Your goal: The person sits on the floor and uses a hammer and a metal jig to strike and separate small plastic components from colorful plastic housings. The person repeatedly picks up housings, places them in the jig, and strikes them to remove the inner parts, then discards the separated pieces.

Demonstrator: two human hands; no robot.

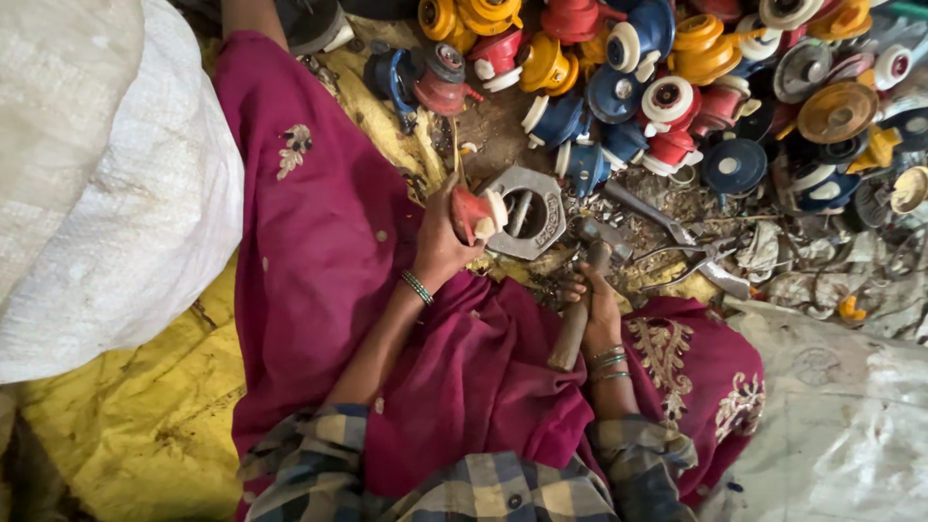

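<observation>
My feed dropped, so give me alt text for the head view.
Left hand holds a red valve on a grey metal block; right hand grips a wooden-handled hammer beside it. A pile of red, blue and yellow valves lies beyond, pliers to the right.

Dirt floor (488, 126), brown and littered with small metal scraps. Over its left part, a crumpled yellow plastic sheet (145, 425); on that, a bulging white woven sack (106, 184). Along the far edge, a heap of red, blue, yellow and white plastic regulator caps (677, 77). Nearer, a flat grey hexagonal metal block (530, 215) with a round hole, beside grey metal pliers (677, 246). At right, a pale, dusty sheet (831, 416), perhaps another sack.
</observation>
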